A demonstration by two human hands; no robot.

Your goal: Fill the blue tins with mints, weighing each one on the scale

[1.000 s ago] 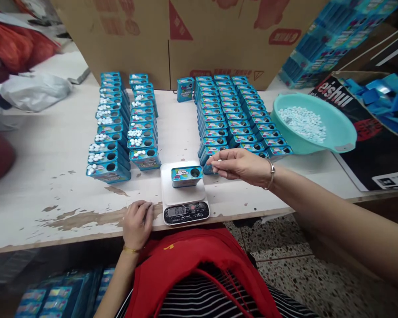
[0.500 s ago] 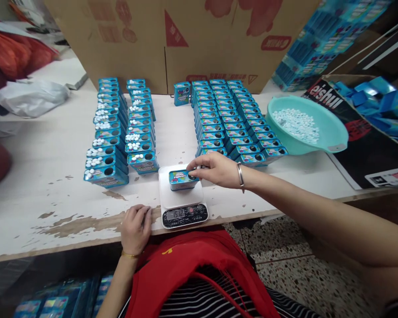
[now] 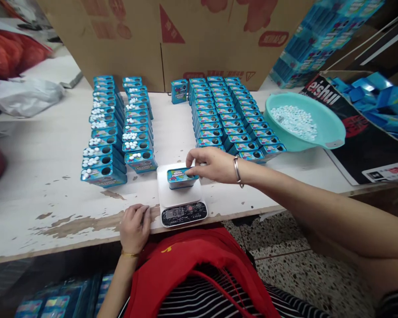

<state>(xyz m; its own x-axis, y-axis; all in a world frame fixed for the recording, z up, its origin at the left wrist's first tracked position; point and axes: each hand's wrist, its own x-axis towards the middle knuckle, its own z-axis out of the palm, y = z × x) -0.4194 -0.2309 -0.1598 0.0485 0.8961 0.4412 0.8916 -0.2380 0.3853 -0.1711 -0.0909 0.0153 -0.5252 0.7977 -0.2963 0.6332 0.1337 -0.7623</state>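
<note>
A small blue tin (image 3: pixel 181 177) lies flat on a white kitchen scale (image 3: pixel 181 198) at the table's front edge; the display shows digits. My right hand (image 3: pixel 212 164) hovers over the tin's right end, fingertips pinched together above its round hole; what they hold is too small to make out. My left hand (image 3: pixel 135 226) rests on the table edge left of the scale, fingers curled down. Rows of the same blue tins stand behind: the left rows (image 3: pixel 119 123) carry white tablets on top, the right rows (image 3: pixel 225 115) do not.
A teal basin (image 3: pixel 331 128) of white tablets sits at the right. Large cardboard boxes (image 3: pixel 172 39) close the back of the worn white table (image 3: pixel 46 176). A white plastic bag (image 3: pixel 26 95) lies far left. More blue packs fill a box at the right (image 3: pixel 378 92).
My right hand moved left from beside the scale to over the tin's hole and stays pinched there. The left hand has not moved.
</note>
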